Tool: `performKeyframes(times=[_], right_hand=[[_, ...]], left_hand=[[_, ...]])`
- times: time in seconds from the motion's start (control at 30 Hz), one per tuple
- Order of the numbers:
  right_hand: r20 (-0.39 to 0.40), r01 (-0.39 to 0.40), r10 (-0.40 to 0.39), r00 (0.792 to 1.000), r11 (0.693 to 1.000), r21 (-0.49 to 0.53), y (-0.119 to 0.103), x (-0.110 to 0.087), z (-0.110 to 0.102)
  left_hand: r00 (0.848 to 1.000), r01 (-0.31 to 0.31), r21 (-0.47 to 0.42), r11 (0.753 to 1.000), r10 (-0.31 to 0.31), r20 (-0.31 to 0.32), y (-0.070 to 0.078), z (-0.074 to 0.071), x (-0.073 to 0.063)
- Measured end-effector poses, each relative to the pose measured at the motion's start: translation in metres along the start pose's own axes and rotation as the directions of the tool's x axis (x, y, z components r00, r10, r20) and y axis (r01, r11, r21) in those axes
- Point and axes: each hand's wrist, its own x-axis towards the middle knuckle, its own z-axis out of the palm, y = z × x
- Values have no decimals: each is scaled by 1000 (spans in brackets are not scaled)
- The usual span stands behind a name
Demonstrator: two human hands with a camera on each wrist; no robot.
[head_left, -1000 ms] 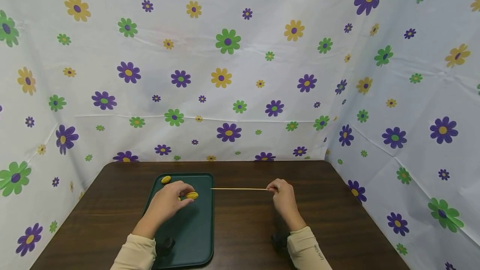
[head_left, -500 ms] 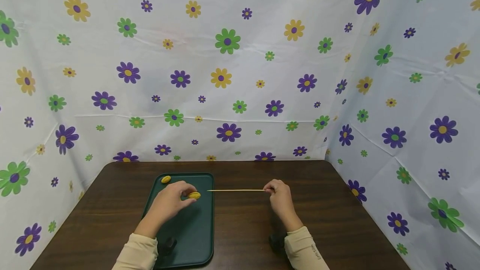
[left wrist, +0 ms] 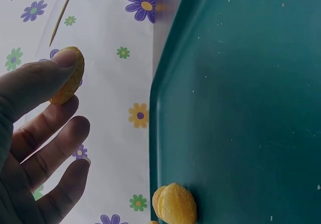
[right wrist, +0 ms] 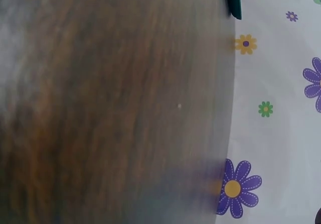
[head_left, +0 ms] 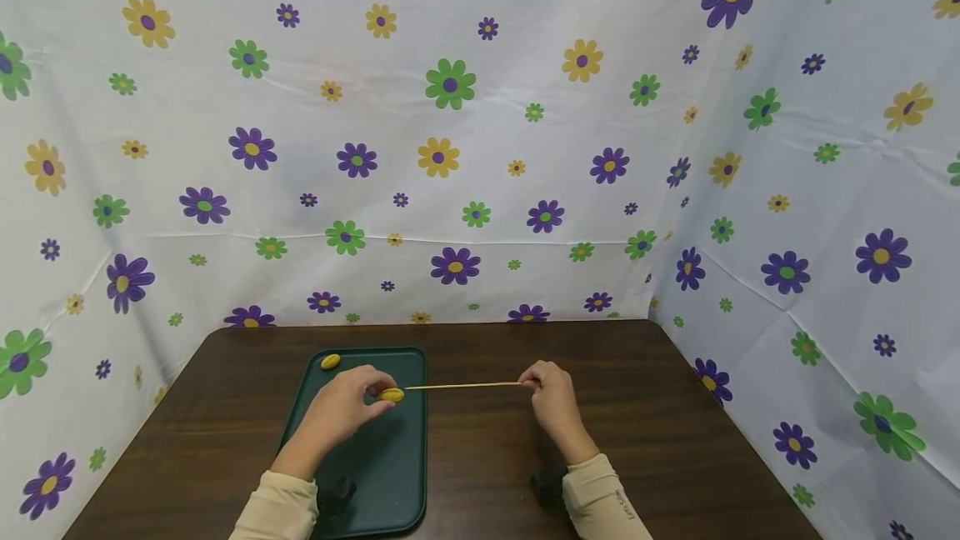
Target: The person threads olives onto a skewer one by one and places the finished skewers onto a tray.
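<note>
In the head view, my left hand (head_left: 341, 408) pinches a small yellow oval piece (head_left: 392, 395) with a lengthwise groove, above the green tray (head_left: 390, 473). The left wrist view has the thumb on this yellow piece (left wrist: 75, 81), the other fingers loosely bent. My right hand (head_left: 553, 398) holds the far end of a thin wooden skewer (head_left: 465, 386), lying level and pointing left. The tip of the skewer (left wrist: 61, 18) is close to the piece but apart from it in the left wrist view. The right wrist view does not include the right hand.
Another yellow piece (head_left: 330, 362) lies in the tray's far left corner. The tray rests on a dark brown wooden table (head_left: 487, 482). A flower-printed white cloth (head_left: 510, 132) hangs behind and at the sides.
My right hand has moved left, bringing the skewer tip from the tray's right edge close to the yellow piece. The left hand has shifted slightly right with its piece.
</note>
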Motion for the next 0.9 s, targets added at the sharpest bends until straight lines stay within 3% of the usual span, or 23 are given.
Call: performKeyframes(times=[0.37,0.9], right_hand=[[39,-3,3,999,1000,-4,-2,-5,6],[29,81,-79,996,995,-63,-12,-1,5]], left_hand=[[1000,-11,-35,999,11,17,1,2,-1],[998,-57,-21,998,57,-15,4,2,1]])
